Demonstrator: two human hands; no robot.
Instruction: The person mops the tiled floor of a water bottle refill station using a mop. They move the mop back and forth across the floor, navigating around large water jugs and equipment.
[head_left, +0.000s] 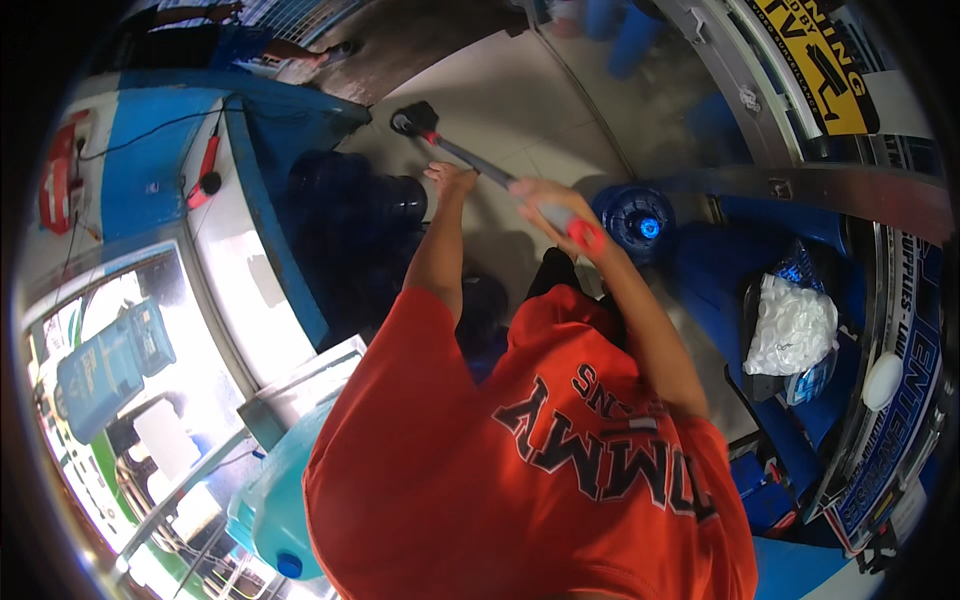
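My right hand is wrapped around the grey grip of a long-handled tool, near its red end. The dark shaft slants away to a black head over the tiled floor; blur hides what kind of head it is. Beside the shaft is my left hand, its fingers spread apart and pointing away from it. A blue water jug stands on the floor to the right of my right hand. Left of my left arm, dark blue jugs are grouped in shadow.
A blue-edged counter or partition runs along the left. At right, a white plastic bag rests on blue chairs beside a metal-framed glass door. A teal container is at lower left. Another person is beyond the doorway.
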